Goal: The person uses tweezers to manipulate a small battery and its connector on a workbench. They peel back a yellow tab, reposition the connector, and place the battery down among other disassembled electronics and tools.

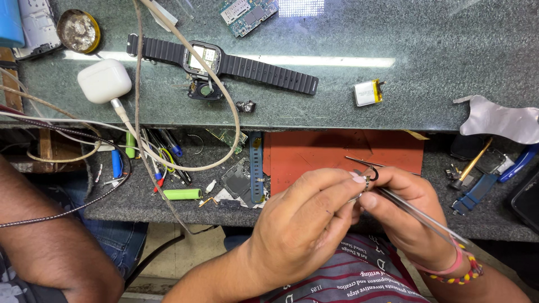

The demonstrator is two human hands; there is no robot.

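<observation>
Both hands (pixel 359 207) pinch a small ring (pixel 372 174); tweezers (pixel 415 210) in right

Opened watch (pixel 205 59) lies between earbud case (pixel 104 80) and battery (pixel 368 92).

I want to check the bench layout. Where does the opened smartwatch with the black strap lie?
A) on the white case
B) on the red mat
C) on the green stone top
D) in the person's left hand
C: the smartwatch lies flat on the green stone top, beyond the red mat.
</observation>
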